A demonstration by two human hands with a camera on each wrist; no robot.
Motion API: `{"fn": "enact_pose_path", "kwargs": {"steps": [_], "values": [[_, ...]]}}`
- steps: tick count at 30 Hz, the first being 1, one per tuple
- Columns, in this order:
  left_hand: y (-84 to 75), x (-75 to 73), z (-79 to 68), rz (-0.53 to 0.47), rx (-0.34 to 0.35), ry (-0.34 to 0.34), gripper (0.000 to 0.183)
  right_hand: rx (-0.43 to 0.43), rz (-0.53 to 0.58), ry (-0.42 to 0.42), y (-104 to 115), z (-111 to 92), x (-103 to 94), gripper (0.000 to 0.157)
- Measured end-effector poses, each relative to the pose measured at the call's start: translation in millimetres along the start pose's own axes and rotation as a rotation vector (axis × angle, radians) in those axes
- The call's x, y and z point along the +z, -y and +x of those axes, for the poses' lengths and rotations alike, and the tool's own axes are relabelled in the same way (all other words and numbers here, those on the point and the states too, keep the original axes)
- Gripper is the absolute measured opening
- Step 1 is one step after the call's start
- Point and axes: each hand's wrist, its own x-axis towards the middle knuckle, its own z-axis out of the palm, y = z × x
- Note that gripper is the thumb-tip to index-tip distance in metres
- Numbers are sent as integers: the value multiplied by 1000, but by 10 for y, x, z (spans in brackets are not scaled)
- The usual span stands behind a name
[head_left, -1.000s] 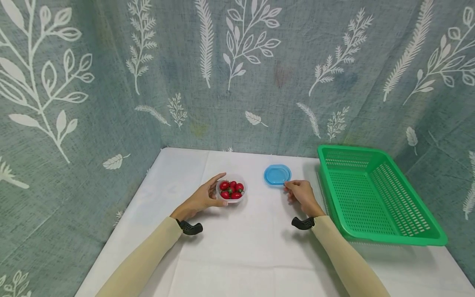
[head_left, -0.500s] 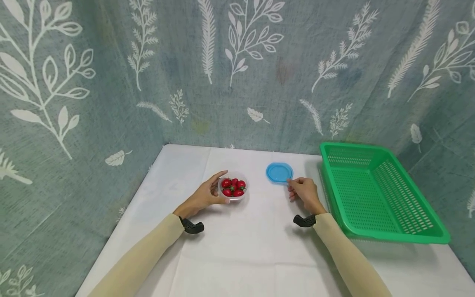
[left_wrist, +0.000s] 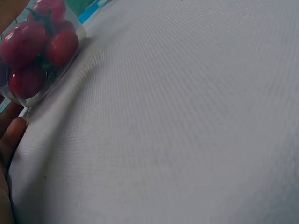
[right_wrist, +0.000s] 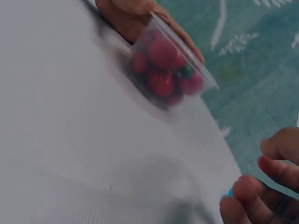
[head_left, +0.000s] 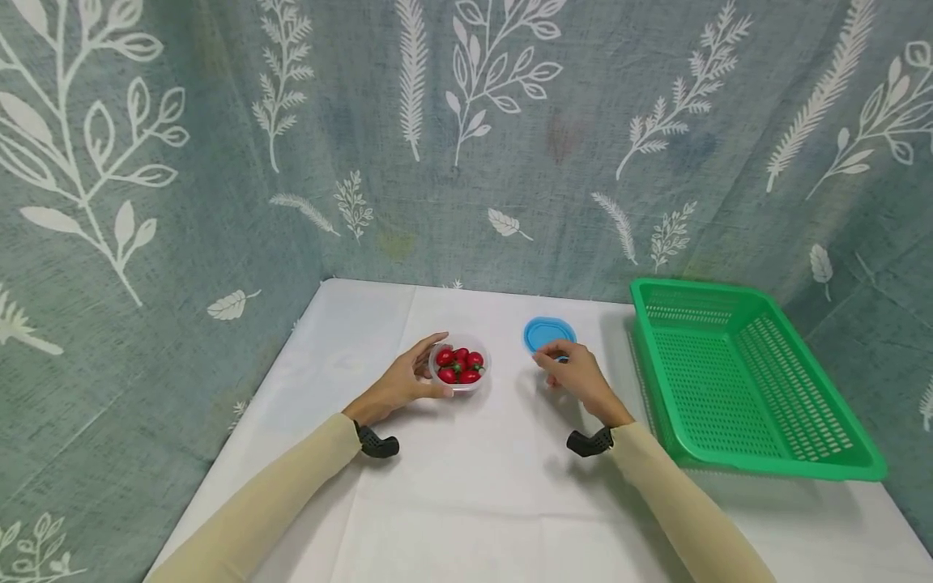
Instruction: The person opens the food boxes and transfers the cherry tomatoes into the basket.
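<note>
In the head view, a small clear plastic container (head_left: 466,389) full of red cherry tomatoes (head_left: 461,367) stands on the white cloth. My left hand (head_left: 399,385) holds it from the left, thumb at the near side and fingers reaching round the far side. A blue lid (head_left: 545,328) lies flat to the right of the container. My right hand (head_left: 581,379) hovers just in front of the lid, covering its near edge, with loosely bent fingers and nothing seen between them. The right wrist view shows the tomatoes (right_wrist: 163,65) through the container wall.
A large green plastic basket (head_left: 790,467) with perforated sides stands at the right, close to my right forearm. Grey-green patterned curtains (head_left: 466,210) rise along the back and sides of the white-covered table (head_left: 452,502).
My right hand has let go of the blue lid's near edge and moved left. The lid stays on the table. My left hand keeps its hold on the container.
</note>
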Motion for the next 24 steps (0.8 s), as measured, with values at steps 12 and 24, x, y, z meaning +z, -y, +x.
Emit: {"fn": "enact_pose_path", "kwargs": {"steps": [12,24], "values": [[-6,40,-8,-15,11,0,108,-202,-130,235,398,2,427,27],[-13,32,-13,-31,39,0,104,-386,-429,253,590,116,684,30]]}}
